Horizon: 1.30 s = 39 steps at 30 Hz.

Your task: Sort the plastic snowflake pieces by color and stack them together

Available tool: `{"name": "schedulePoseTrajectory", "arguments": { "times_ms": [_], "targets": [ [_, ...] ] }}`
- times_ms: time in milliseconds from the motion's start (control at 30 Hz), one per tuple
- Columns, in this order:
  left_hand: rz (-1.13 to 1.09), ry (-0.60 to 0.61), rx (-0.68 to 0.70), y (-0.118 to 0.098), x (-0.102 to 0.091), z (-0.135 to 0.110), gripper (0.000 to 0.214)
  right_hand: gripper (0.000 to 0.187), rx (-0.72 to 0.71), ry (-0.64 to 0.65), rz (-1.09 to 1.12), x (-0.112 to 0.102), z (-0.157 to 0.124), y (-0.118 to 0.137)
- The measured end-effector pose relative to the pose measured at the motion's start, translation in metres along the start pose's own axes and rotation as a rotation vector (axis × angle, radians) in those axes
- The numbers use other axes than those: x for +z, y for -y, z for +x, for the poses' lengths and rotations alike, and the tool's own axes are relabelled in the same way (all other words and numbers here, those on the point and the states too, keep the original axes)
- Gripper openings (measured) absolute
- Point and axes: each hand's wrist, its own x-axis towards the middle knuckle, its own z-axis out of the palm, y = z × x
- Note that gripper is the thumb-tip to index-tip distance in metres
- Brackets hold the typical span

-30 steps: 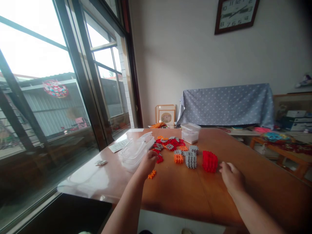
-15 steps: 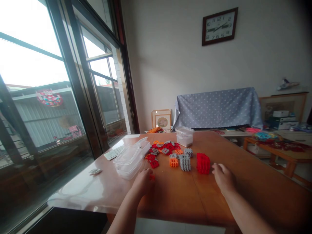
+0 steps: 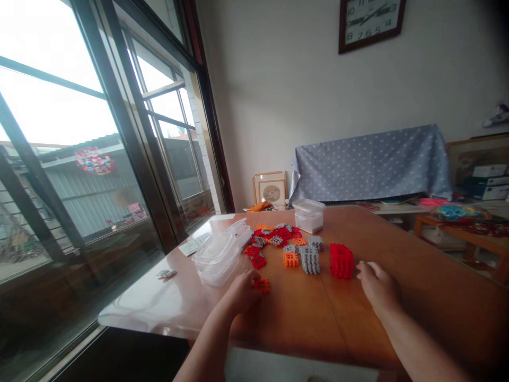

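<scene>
My left hand point(image 3: 242, 291) rests on the wooden table point(image 3: 302, 313), its fingers curled round a small orange-red grid piece point(image 3: 261, 285). My right hand point(image 3: 377, 285) lies on the table with fingers loosely curled, just right of a red stack of grid pieces point(image 3: 341, 260), holding nothing that I can see. Left of the red stack stand a grey stack point(image 3: 310, 259) and a small orange stack point(image 3: 290, 259). Behind them lies a loose pile of red, grey and orange pieces point(image 3: 274, 236).
Clear plastic containers point(image 3: 218, 254) lie left of the pile; a lidded clear tub point(image 3: 308, 215) stands behind it. A paper point(image 3: 193, 245) and a small object point(image 3: 165, 274) lie near the window side. A covered sofa and cluttered low table lie beyond.
My left hand drew back from the pile to the loose orange-red piece nearer me and closed on it. My right hand stayed put. The camera shifted.
</scene>
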Motion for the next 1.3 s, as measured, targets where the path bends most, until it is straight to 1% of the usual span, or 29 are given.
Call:
{"name": "schedulePoseTrajectory", "arguments": {
  "times_ms": [100,167,300,433,533,600,700,767,833,867,933,1000,1067,1133,1200,1300],
  "targets": [
    [0.117,0.055,0.021,-0.003,-0.001,0.003,0.038,0.047,-0.015,0.027,-0.034,-0.001,-0.001,0.002],
    [0.132,0.056,0.025,-0.005,0.0,0.006,0.039,0.048,-0.012,0.032,-0.047,-0.002,-0.001,0.003],
    [0.068,-0.006,0.079,-0.007,0.006,0.01,0.042,0.047,0.0,0.041,-0.06,-0.003,-0.001,0.004],
    [0.016,-0.064,0.119,-0.008,0.018,0.015,0.052,0.047,-0.002,0.051,-0.066,-0.003,-0.001,0.005],
    [0.034,-0.064,0.128,-0.011,0.025,0.019,0.058,0.046,0.003,0.057,-0.084,-0.003,-0.001,0.007],
    [0.096,-0.039,0.072,-0.014,0.028,0.02,0.062,0.046,0.007,0.062,-0.09,-0.004,-0.002,0.009],
    [0.199,-0.023,-0.084,-0.018,0.03,0.022,0.063,0.046,0.008,0.068,-0.09,-0.006,-0.003,0.011],
    [0.218,-0.016,-0.155,-0.022,0.031,0.022,0.064,0.045,0.009,0.073,-0.094,-0.006,-0.003,0.012],
    [0.203,-0.001,-0.166,-0.025,0.029,0.021,0.062,0.045,0.013,0.079,-0.102,-0.007,-0.003,0.012],
    [0.194,0.005,-0.145,-0.027,0.028,0.021,0.059,0.045,0.017,0.083,-0.105,-0.007,-0.002,0.012],
    [0.185,0.024,-0.062,-0.031,0.024,0.019,0.049,0.046,0.024,0.091,-0.104,-0.006,-0.002,0.011],
    [0.195,0.071,0.032,-0.034,0.019,0.016,0.044,0.046,0.029,0.104,-0.097,-0.006,-0.001,0.011],
    [0.212,0.124,0.08,-0.037,0.015,0.014,0.04,0.045,0.038,0.12,-0.093,-0.006,-0.001,0.012],
    [0.221,0.143,0.085,-0.038,0.014,0.013,0.032,0.044,0.044,0.134,-0.092,-0.006,-0.001,0.013],
    [0.228,0.128,0.067,-0.037,0.015,0.014,0.027,0.043,0.049,0.141,-0.089,-0.007,-0.002,0.014],
    [0.247,0.071,0.024,-0.032,0.023,0.018,0.031,0.043,0.054,0.16,-0.089,-0.009,-0.002,0.015]
  ]
}}
